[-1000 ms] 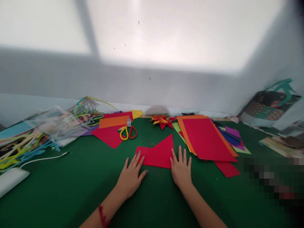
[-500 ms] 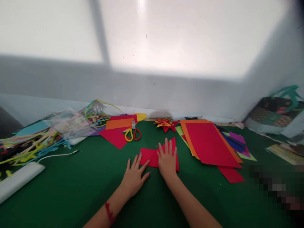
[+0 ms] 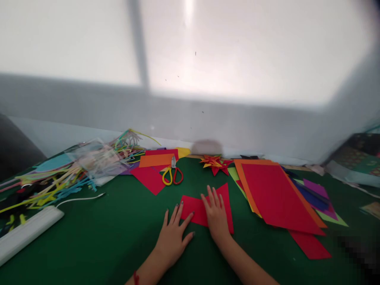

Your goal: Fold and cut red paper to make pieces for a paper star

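A folded piece of red paper (image 3: 194, 209) lies flat on the green table (image 3: 118, 237) in front of me. One pointed flap of it sticks up at the right. My left hand (image 3: 173, 234) is spread with its fingertips on the paper's left edge. My right hand (image 3: 217, 215) rests flat across the right part, its fingers stretched out and hiding some of the folds. Just beyond, scissors (image 3: 173, 173) with one yellow and one red handle lie on loose sheets. Red and orange folded paper stars (image 3: 216, 163) sit at the back.
On the right is a stack of red and orange sheets (image 3: 276, 194), with purple and green paper (image 3: 319, 194) beside it. Colourful pipe cleaners (image 3: 71, 180) and a clear plastic bag (image 3: 97, 160) are heaped at left, near a white glue gun or power strip-like bar (image 3: 32, 229). A wall stands behind.
The whole scene has shifted right and slightly down in view as my head moved. Both hands stay spread on the red paper, with little visible change in their position on it.
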### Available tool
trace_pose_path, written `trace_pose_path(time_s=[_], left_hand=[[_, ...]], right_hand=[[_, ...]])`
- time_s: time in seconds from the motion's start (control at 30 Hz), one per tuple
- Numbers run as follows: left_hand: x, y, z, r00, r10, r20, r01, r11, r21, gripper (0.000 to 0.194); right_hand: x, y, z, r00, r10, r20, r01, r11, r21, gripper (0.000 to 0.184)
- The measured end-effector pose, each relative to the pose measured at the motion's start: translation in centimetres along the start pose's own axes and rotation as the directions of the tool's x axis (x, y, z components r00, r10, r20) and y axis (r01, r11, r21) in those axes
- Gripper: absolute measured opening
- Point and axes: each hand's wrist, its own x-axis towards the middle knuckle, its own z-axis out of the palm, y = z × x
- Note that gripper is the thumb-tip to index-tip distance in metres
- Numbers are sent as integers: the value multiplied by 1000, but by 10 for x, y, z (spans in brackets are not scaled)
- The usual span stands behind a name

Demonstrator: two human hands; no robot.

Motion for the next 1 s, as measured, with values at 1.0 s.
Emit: trace_pose_path(time_s=[1.0], left_hand=[[128,-91,-51,970,-244,-13,242,949,201,29]], right_hand=[[-42,73,21,974,217,66,-220,975,37,60]])
